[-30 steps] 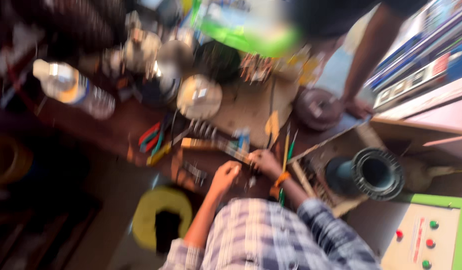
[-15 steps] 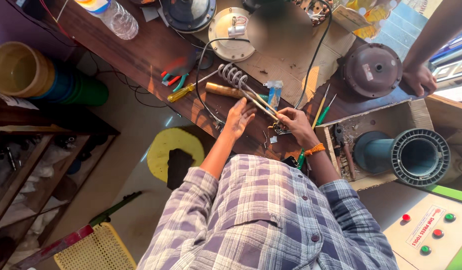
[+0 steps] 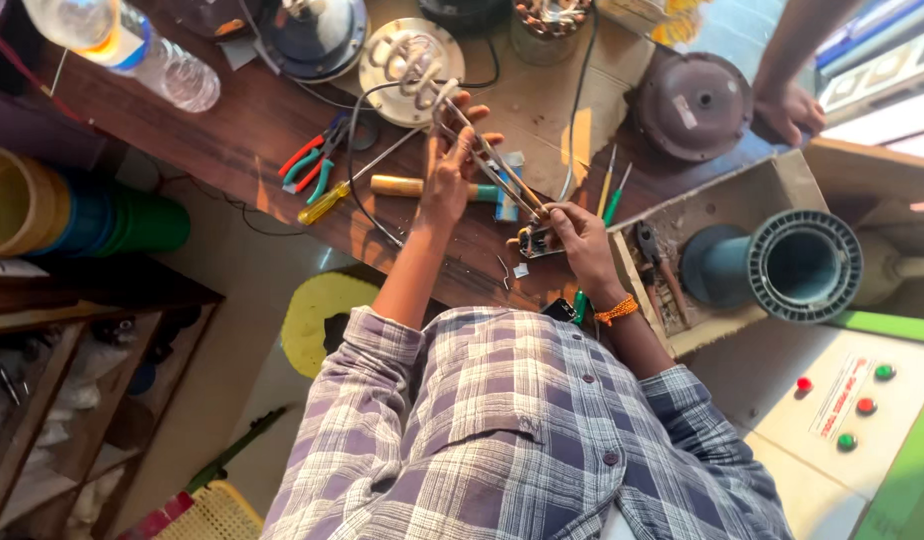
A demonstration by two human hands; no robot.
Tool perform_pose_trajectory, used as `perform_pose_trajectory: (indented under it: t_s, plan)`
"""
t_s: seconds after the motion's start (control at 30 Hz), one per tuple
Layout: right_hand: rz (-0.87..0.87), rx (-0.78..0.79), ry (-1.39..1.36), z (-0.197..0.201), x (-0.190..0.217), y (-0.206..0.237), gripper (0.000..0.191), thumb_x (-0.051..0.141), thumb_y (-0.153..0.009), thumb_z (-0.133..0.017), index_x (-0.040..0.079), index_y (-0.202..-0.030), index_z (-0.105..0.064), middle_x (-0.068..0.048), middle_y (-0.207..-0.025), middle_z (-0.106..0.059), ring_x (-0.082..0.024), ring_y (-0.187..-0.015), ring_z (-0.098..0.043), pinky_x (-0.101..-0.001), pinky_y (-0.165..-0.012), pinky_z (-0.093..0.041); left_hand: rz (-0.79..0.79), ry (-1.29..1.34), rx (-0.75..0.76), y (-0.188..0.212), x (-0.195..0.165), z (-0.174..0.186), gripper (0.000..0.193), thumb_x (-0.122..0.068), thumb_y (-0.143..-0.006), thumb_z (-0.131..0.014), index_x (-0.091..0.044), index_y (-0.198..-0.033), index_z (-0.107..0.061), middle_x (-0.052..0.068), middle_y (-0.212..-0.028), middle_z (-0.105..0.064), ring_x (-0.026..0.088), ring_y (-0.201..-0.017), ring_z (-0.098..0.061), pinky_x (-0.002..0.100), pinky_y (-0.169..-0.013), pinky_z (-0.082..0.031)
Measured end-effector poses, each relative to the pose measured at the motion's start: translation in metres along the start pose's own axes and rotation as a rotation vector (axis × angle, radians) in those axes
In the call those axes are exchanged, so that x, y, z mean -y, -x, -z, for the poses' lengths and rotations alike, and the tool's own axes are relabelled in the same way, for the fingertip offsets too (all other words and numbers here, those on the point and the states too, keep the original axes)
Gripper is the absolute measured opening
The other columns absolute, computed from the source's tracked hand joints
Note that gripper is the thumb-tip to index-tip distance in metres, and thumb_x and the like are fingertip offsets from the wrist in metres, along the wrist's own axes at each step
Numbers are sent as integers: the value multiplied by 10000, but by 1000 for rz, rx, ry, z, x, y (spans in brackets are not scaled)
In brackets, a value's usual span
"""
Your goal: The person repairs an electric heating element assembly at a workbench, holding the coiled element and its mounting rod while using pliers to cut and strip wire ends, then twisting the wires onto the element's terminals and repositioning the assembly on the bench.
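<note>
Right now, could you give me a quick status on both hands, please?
Left hand grips coiled heating element rods. Right hand holds its terminal end. Pliers, screwdrivers nearby on bench.

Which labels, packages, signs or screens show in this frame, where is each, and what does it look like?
Bottle label: top left, on a clear plastic bottle lying on the bench; white band with an orange edge.
Panel label: bottom right, on a cream control panel, beside one green and two red buttons; tall white rectangle, red print.
Sticker: top right, on a round brown metal cover; small, white.
Cardboard box: right of the right hand; open, brown.
No screens.
</note>
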State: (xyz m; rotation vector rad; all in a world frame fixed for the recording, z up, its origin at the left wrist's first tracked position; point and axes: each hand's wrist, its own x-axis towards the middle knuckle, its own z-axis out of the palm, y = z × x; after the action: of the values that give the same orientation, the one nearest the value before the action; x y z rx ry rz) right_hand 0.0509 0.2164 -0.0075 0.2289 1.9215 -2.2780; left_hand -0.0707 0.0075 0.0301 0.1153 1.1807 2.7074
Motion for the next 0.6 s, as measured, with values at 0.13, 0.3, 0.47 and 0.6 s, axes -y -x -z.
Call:
perform_pose_trajectory:
  t_s: [0.13,0.3,0.47,0.6]
  plan:
    - [65,-106,66,3,10,8,303,242,-1047,-618,-17,-1187,-686,-24,-975,-726,-45,-760,-588,-208,-690,-508,25,-35,25,-14,0,-1,466,-38,-1048,-579,-90,-1491,-444,122,-1366,-614,237,-1012,-743,297,-782,-620]
    - [78,-152,54,9,20,15,288,229,-1034,-656,-18,-1174,-698,-12,-927,-713,-41,-725,-569,-199,-663,-482,50,30,6,-16,16,-11,467,-55,-1042,-583,-103,-1482,-435,128,-1384,-603,240,-1008,-744,296,-778,-639]
    - [106,-205,27,6,21,13,254,201,-1017,-688,-25,-1129,-713,0,-884,-693,-35,-701,-551,-196,-622,-462,40,30,14,-16,22,-22,460,-81,-1060,-572,-109,-1495,-426,119,-1400,-601,234,-1017,-739,300,-784,-633]
    - [76,-191,-33,4,25,16,258,217,-1034,-664,-26,-1105,-715,2,-880,-698,-29,-676,-523,-193,-584,-416,39,-27,48,-16,9,-23,466,-95,-1053,-597,-106,-1487,-427,125,-1364,-621,236,-1011,-743,312,-780,-633]
